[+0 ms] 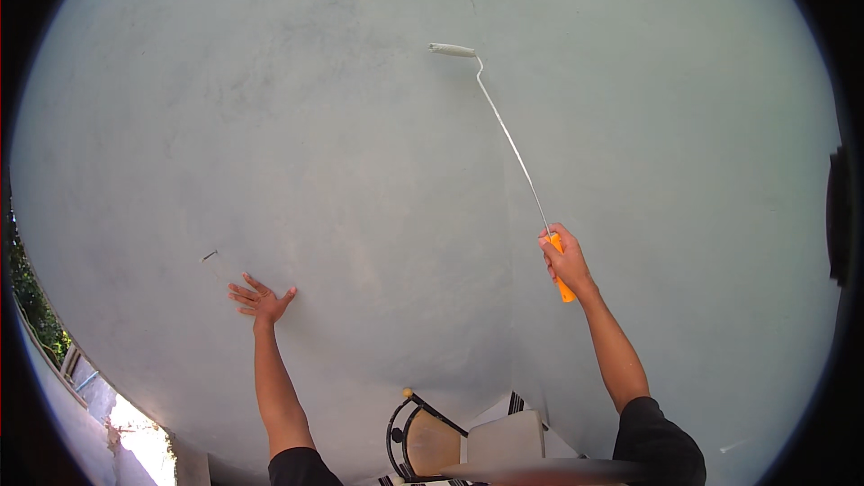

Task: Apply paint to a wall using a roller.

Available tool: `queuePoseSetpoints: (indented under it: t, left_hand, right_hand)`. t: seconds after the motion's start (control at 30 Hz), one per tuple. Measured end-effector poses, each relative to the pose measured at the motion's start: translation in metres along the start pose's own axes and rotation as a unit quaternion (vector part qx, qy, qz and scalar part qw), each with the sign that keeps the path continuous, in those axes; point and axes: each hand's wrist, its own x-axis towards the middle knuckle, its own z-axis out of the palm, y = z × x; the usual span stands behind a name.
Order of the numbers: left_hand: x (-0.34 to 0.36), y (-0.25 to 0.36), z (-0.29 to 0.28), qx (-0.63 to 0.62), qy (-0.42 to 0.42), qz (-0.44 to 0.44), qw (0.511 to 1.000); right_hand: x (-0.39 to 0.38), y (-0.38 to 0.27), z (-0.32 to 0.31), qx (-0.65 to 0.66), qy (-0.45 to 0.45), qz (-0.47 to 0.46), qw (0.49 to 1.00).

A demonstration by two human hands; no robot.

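My right hand (565,256) is wrapped round the orange handle (565,292) of a paint roller. From the handle a long thin metal rod (509,137) runs up and to the left to a small white roller sleeve (453,50), which lies at the grey wall (378,162). My left hand (263,299) is spread with its fingers apart against the wall, lower left, and holds nothing. Just above its fingertips a small nail or hook (209,256) sticks out of the wall.
Below, between my arms, stand a chair with a black metal frame and tan back (432,441) and a pale seat-like block (506,441). A dark object (838,216) sits at the far right rim. Sunlit ground (144,441) and greenery (36,306) show beyond the wall's left edge.
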Motion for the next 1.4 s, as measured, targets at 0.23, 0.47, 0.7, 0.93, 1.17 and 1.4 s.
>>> queuePoseSetpoints:
  t: [0.23,0.47,0.7,0.93,1.17,1.4]
  left_hand:
    - [0.000,-0.001,0.002,-0.001,0.013,0.003,1.000]
    - [-0.001,-0.003,0.003,0.023,0.011,-0.005,1.000]
    - [0.001,-0.003,0.006,0.011,0.019,0.003,1.000]
    - [0.004,-0.004,0.008,0.013,0.028,-0.002,1.000]
    - [0.001,-0.004,0.009,0.006,0.033,0.010,0.999]
    - [0.003,-0.013,0.012,-0.014,0.052,0.012,0.998]
  right_hand:
    - [0.054,-0.044,-0.001,-0.044,0.030,-0.045,0.998]
    - [0.095,-0.085,0.003,-0.079,0.033,-0.054,0.995]
    - [0.146,-0.145,-0.006,-0.156,0.057,-0.101,0.981]
    - [0.198,-0.209,-0.007,-0.220,0.081,-0.144,0.961]
    - [0.257,-0.277,0.000,-0.240,0.081,-0.162,0.954]
    - [0.286,-0.336,0.015,-0.247,0.070,-0.211,0.943]
